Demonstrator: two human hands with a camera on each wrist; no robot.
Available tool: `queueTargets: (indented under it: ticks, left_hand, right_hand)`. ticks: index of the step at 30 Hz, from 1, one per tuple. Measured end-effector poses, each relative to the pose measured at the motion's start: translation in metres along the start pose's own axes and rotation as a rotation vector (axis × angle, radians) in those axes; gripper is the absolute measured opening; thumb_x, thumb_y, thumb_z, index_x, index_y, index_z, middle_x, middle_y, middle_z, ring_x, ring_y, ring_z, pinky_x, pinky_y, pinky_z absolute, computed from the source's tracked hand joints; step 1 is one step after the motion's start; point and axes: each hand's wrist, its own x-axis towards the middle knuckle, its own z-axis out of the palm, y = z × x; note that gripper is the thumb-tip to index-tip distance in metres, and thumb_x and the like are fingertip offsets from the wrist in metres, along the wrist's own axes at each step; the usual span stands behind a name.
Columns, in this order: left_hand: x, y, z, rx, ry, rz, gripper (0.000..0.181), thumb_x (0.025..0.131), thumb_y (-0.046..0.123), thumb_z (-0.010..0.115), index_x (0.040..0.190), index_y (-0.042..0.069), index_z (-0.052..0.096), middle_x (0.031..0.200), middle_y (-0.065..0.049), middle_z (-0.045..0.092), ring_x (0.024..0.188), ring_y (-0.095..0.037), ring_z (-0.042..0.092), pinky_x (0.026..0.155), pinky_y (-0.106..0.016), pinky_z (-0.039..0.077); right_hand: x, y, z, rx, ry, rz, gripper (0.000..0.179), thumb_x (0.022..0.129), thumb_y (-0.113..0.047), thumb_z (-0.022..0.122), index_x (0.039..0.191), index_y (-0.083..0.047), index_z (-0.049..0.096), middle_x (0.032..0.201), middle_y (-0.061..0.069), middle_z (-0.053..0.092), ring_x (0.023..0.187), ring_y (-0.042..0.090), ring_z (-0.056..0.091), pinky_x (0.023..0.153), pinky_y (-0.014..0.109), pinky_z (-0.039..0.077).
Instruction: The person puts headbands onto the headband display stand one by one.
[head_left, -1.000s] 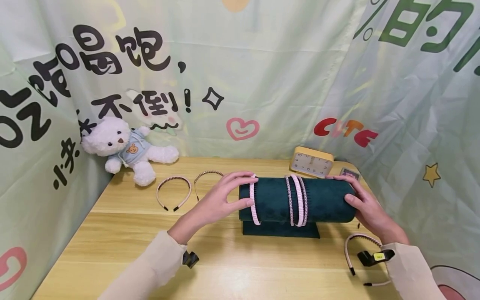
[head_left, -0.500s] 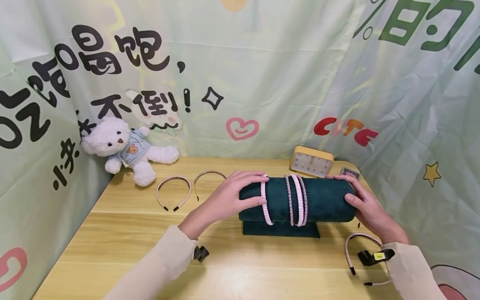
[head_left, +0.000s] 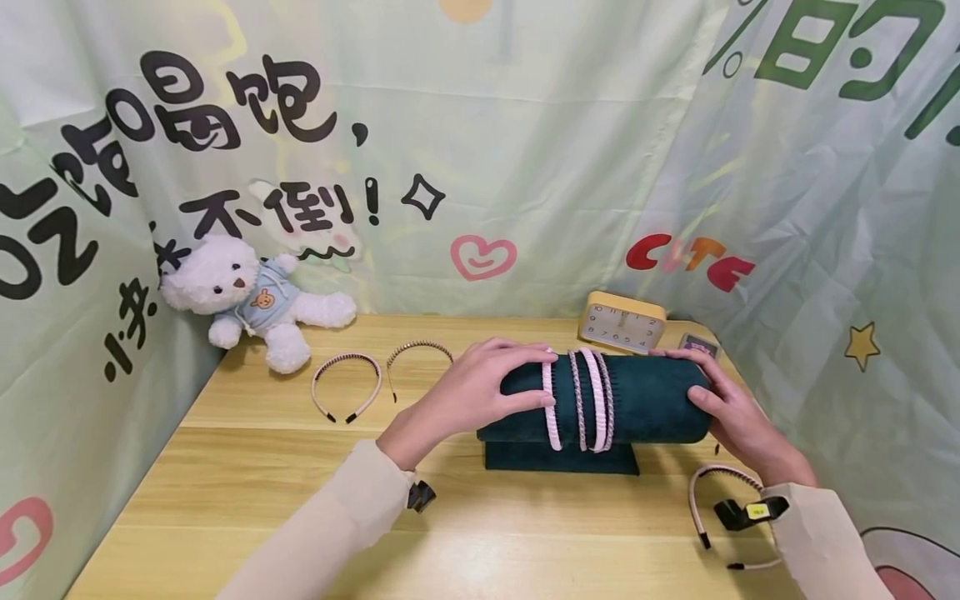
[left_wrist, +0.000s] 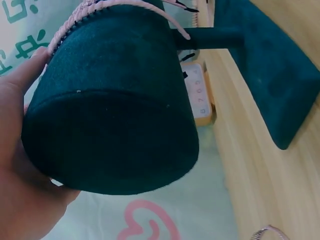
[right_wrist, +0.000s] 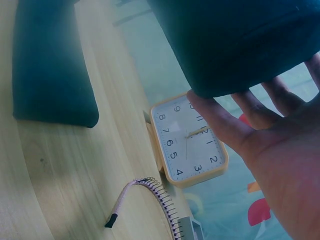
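A dark green velvet headband stand, a thick horizontal roll on a flat base, stands on the table in the head view. My left hand reaches over its left part, with thumb and fingers pinching a pale pink headband that straddles the roll. Just right of it sit a wider pink headband and two grey braided ones. My right hand holds the roll's right end, thumb in front, fingers behind. In the left wrist view the roll's bare end is close beside the left hand.
Two headbands lie on the table behind the left arm, one pale pink. Another headband lies under the right wrist. A yellow clock stands behind the roll; a white teddy bear sits at back left. Printed curtains enclose the table.
My left hand has slid the pink headband rightward along the roll, from near its left end to close beside the other headbands. My right hand has stayed at the roll's right end.
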Motion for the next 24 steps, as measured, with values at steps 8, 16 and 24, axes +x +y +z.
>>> queueTargets:
  ticks: [8, 16, 24]
  left_hand:
    - [0.01, 0.009, -0.001, 0.085, -0.033, 0.002, 0.057, 0.1, 0.058, 0.075, 0.151, 0.034, 0.066, 0.159, 0.009, 0.061, 0.144, -0.02, 0.055, 0.122, -0.051, 0.044]
    - [0.01, 0.009, -0.002, 0.112, -0.061, -0.003, 0.057, 0.101, 0.057, 0.074, 0.151, 0.033, 0.065, 0.161, 0.009, 0.06, 0.147, -0.02, 0.054, 0.125, -0.053, 0.041]
    - [0.011, 0.012, -0.004, 0.162, -0.077, -0.009, 0.063, 0.096, 0.064, 0.076, 0.15, 0.035, 0.063, 0.156, 0.007, 0.064, 0.145, -0.021, 0.055, 0.125, -0.054, 0.04]
  right_hand:
    - [0.0, 0.001, -0.001, -0.004, 0.009, 0.008, 0.05, 0.118, -0.015, 0.037, 0.168, -0.008, 0.031, 0.168, -0.004, 0.045, 0.135, 0.008, 0.056, 0.104, 0.024, 0.058]
    - [0.0, 0.004, -0.001, -0.014, 0.011, 0.003, 0.049, 0.118, -0.014, 0.037, 0.167, -0.007, 0.032, 0.168, -0.005, 0.046, 0.138, 0.007, 0.055, 0.104, 0.023, 0.057]
    - [0.0, 0.001, -0.001, -0.003, 0.011, 0.011, 0.049, 0.118, -0.015, 0.038, 0.167, -0.012, 0.035, 0.166, -0.009, 0.048, 0.134, 0.008, 0.057, 0.103, 0.024, 0.058]
